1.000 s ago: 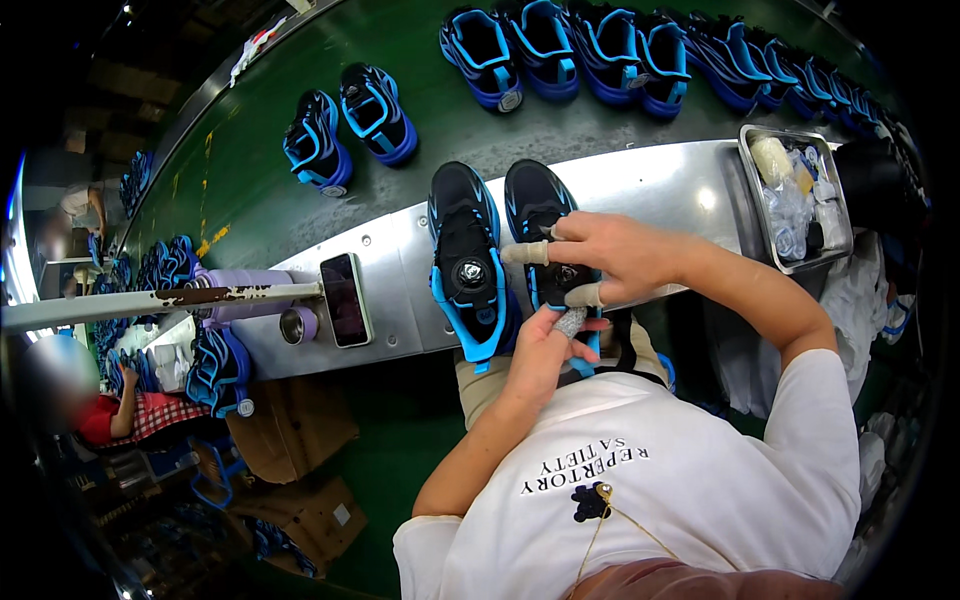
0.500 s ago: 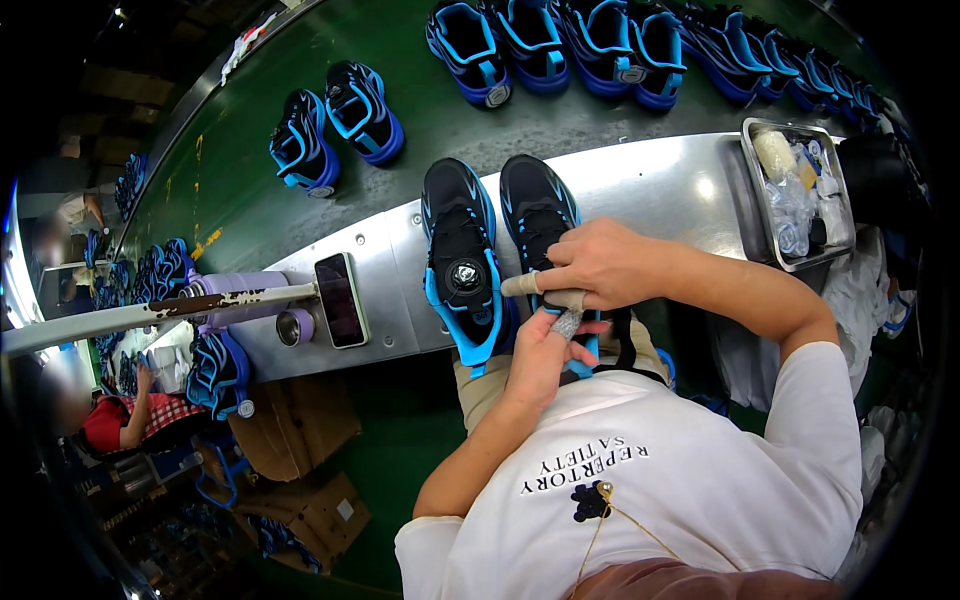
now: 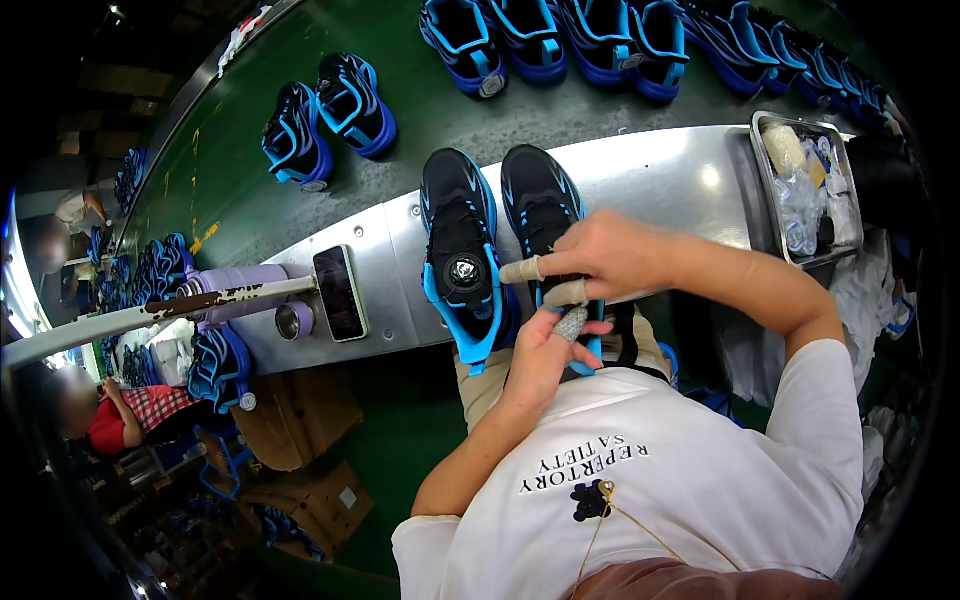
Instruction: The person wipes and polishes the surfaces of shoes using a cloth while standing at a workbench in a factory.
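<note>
Two black sneakers with blue trim stand side by side at the metal table edge, toes pointing away from me. The left sneaker (image 3: pixel 457 205) shows a round dial on its tongue. Over the opening of the right sneaker (image 3: pixel 533 190), both my hands meet. My left hand (image 3: pixel 540 360), its thumb wrapped in grey tape, is closed around the collar of that sneaker. My right hand (image 3: pixel 605 258) is bent above it, beige covers on its index finger and thumb. Those fingers curl down at the tongue; what they hold is hidden. The index fingertip reaches toward the left sneaker.
A phone (image 3: pixel 341 293) and a purple bottle (image 3: pixel 245 280) lie to the left by a rusty white bar (image 3: pixel 160 309). A metal tray (image 3: pixel 806 190) of small parts sits right. More sneakers (image 3: pixel 355 105) stand on the green surface beyond. At far left, a person in red sits.
My hands keep almost the same place at the right sneaker, with the right index finger slightly shifted. The whole view has tilted a little. The person at far left has moved an arm.
</note>
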Available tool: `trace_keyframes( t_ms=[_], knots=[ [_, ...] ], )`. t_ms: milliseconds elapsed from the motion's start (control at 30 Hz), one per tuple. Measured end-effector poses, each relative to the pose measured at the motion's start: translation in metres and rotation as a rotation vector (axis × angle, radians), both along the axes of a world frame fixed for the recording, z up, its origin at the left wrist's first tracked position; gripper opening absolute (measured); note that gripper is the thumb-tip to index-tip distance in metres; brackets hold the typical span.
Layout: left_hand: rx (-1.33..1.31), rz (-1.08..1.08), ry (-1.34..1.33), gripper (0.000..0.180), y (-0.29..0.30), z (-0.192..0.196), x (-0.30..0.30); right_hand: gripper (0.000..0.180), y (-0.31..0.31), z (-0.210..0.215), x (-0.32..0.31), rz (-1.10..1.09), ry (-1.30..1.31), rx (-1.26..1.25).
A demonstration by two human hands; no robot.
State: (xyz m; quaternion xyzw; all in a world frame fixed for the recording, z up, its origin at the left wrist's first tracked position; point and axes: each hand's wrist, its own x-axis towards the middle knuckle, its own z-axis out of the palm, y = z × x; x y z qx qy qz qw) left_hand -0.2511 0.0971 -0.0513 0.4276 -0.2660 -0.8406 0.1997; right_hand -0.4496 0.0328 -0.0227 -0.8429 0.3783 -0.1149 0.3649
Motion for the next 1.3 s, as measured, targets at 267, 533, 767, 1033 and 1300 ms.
trace_keyframes(
  t_ms=[267,533,767,1033,1300],
  knots=[
    [0.01,-0.011,-0.041,0.03,-0.002,0.002,-0.002,0.068,-0.004,0.002,0.001,0.174,-0.108,-0.139],
    [0.033,-0.02,-0.073,0.032,-0.006,0.011,0.0,0.06,-0.005,-0.001,-0.003,-0.02,-0.231,-0.054],
    [-0.013,0.005,-0.075,0.033,0.0,0.004,-0.006,0.064,0.005,-0.007,0.006,0.026,-0.004,-0.187],
    [0.024,0.014,-0.042,0.03,-0.004,0.009,-0.006,0.069,0.001,-0.006,-0.006,-0.024,-0.176,-0.117],
    [-0.029,0.031,-0.066,0.03,0.0,0.0,-0.01,0.057,0.026,-0.003,0.013,-0.229,0.05,0.148]
  ],
)
